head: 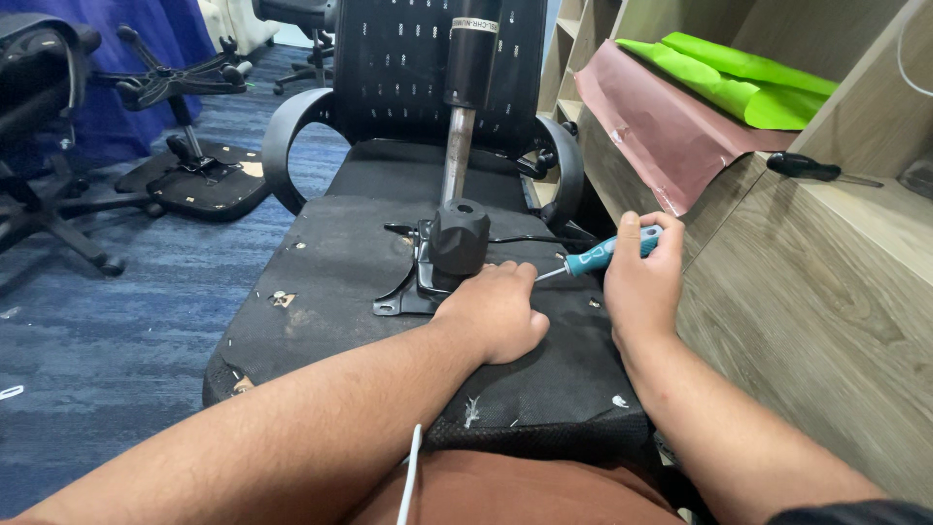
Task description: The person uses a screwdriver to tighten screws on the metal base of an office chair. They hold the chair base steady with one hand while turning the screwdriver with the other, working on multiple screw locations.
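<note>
An office chair lies turned over in front of me, the black underside of its seat (330, 282) facing up. A black metal mechanism plate (408, 292) is fixed to that underside, with a dark knob-like housing (459, 236) and a gas-lift cylinder (465, 87) rising from it. My left hand (494, 313) rests fingers-down on the plate beside the housing. My right hand (641, 282) grips a screwdriver with a teal handle (607, 253), its metal tip pointing left toward the plate near my left fingers.
A wooden shelf unit (816, 292) stands close on the right, with a black screwdriver (807, 168), pink sheet (671, 126) and green sheets (748, 83) on it. Chair armrests (282, 146) curve up behind the seat. Chair bases and parts (185, 165) lie on blue carpet at left.
</note>
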